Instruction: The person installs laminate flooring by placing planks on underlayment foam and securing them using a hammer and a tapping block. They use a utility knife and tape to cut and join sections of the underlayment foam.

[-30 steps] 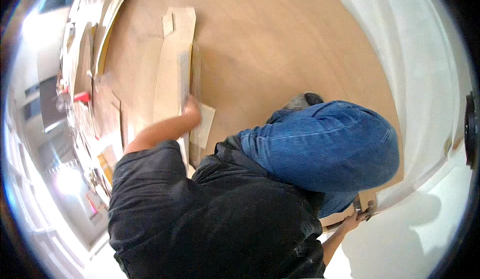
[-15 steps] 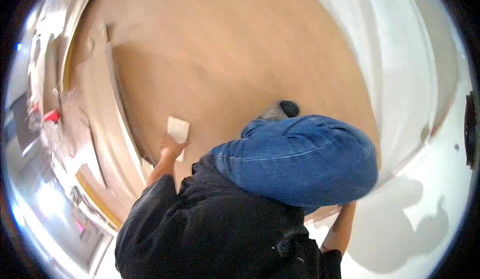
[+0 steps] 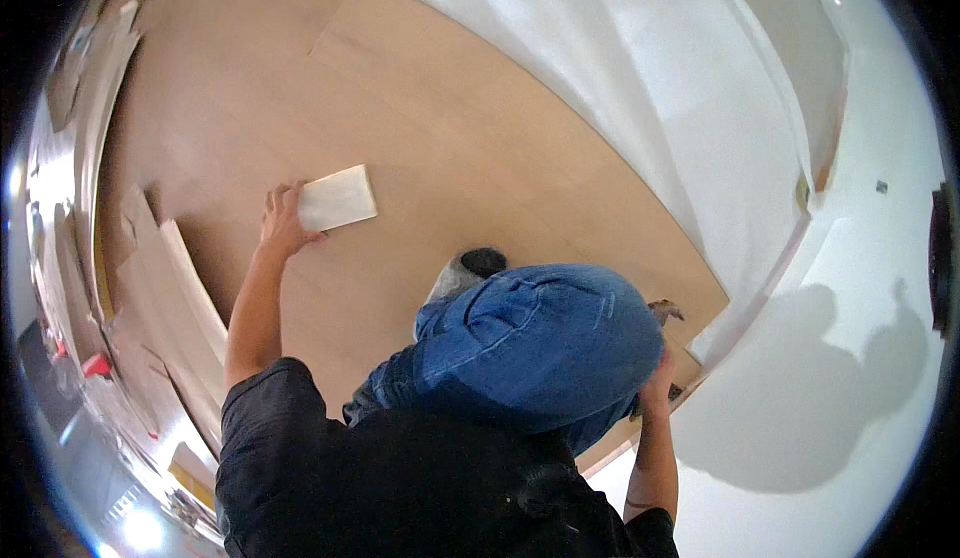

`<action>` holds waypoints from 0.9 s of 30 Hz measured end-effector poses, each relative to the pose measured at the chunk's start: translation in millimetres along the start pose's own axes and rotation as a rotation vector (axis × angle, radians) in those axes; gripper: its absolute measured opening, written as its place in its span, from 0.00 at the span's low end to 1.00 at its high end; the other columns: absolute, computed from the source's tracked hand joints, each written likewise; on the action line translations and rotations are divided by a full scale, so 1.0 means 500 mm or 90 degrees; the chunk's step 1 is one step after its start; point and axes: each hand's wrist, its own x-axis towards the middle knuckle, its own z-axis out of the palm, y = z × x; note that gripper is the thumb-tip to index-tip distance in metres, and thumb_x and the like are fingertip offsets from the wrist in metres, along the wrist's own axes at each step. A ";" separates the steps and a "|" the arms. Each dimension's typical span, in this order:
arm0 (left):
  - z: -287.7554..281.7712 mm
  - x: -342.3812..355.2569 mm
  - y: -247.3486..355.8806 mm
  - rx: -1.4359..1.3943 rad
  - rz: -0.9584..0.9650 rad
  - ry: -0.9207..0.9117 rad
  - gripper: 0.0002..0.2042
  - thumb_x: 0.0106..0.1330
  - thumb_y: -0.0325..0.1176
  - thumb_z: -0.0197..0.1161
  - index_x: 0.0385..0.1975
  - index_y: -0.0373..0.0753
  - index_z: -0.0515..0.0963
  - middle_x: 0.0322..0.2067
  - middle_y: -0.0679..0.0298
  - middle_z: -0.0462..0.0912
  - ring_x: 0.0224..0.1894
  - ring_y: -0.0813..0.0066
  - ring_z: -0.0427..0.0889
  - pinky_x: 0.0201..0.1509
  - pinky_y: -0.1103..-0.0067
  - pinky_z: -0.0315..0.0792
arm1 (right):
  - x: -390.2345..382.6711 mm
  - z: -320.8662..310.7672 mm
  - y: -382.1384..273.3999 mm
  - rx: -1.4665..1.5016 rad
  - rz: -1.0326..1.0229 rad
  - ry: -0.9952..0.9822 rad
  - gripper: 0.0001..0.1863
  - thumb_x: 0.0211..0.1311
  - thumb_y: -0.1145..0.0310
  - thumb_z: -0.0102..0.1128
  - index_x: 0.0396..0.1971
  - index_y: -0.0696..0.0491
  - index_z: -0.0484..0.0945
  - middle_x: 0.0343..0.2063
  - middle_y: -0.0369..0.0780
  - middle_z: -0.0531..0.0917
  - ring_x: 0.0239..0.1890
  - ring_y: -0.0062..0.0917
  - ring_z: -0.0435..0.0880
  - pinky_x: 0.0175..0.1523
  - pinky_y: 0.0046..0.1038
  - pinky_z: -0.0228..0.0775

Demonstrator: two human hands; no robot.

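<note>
Presently, left hand [image 3: 284, 222] gripping block [image 3: 341, 198] by left end, closed to its width, over floor [image 3: 470, 118]; right hand [image 3: 656, 386] partly behind knee [image 3: 590, 333], grip cannot be told.

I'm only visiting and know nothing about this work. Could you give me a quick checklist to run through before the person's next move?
1. Left hand on the pale block: ok, it grips the left end.
2. Block lying flat on the floor: cannot tell from above.
3. Block apart from the white sheet: ok, bare floor shows between them.
4. Right hand fully in view: not ok, the bent leg partly covers it.
5. Right hand holding the dark object beside the leg: cannot tell.
</note>
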 end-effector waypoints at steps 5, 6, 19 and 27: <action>-0.057 0.184 0.011 0.018 0.165 0.069 0.56 0.41 0.40 0.87 0.74 0.53 0.60 0.72 0.55 0.61 0.74 0.45 0.58 0.76 0.52 0.63 | -0.036 0.043 -0.002 -0.130 -0.020 0.031 0.17 0.57 0.63 0.67 0.37 0.62 0.77 0.26 0.52 0.81 0.31 0.44 0.81 0.42 0.41 0.73; -0.076 0.229 0.083 0.027 0.197 0.097 0.55 0.40 0.39 0.86 0.74 0.53 0.61 0.72 0.57 0.61 0.75 0.46 0.57 0.75 0.53 0.65 | -0.023 0.046 0.048 -0.179 -0.086 0.046 0.17 0.57 0.62 0.67 0.37 0.61 0.78 0.27 0.52 0.82 0.31 0.45 0.82 0.42 0.41 0.74; -0.285 0.554 0.715 0.176 0.482 -0.016 0.54 0.38 0.39 0.88 0.72 0.50 0.65 0.68 0.65 0.68 0.69 0.53 0.67 0.65 0.60 0.79 | 0.060 0.058 -0.122 -0.161 0.104 -0.136 0.14 0.59 0.63 0.67 0.33 0.57 0.75 0.26 0.48 0.79 0.30 0.39 0.78 0.36 0.40 0.68; -0.262 0.596 0.731 0.189 0.517 -0.001 0.58 0.33 0.41 0.90 0.71 0.53 0.63 0.66 0.68 0.67 0.70 0.52 0.66 0.65 0.59 0.80 | 0.218 0.091 -0.221 -0.282 -0.017 -0.202 0.16 0.60 0.61 0.65 0.35 0.58 0.74 0.31 0.52 0.81 0.34 0.48 0.81 0.40 0.44 0.71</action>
